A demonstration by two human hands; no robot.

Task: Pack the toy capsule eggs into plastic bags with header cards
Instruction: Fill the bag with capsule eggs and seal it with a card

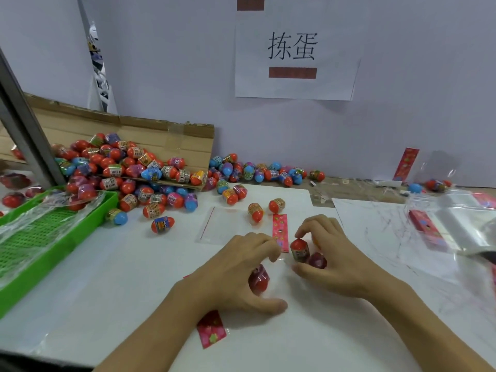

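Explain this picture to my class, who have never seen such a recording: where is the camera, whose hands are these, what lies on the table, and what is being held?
There is no machine here. One camera sits on a person's head and looks forward and down, so the arms entering from below are that person's own. The right hand pinches a red-topped capsule egg standing upright. The left hand curls over another egg that seems to sit inside a clear plastic bag; the bag is hard to make out. A pink header card lies between the hands. To the left, a heap of eggs spills from a cardboard box beside a green tray. An empty flat bag waits behind the hands.
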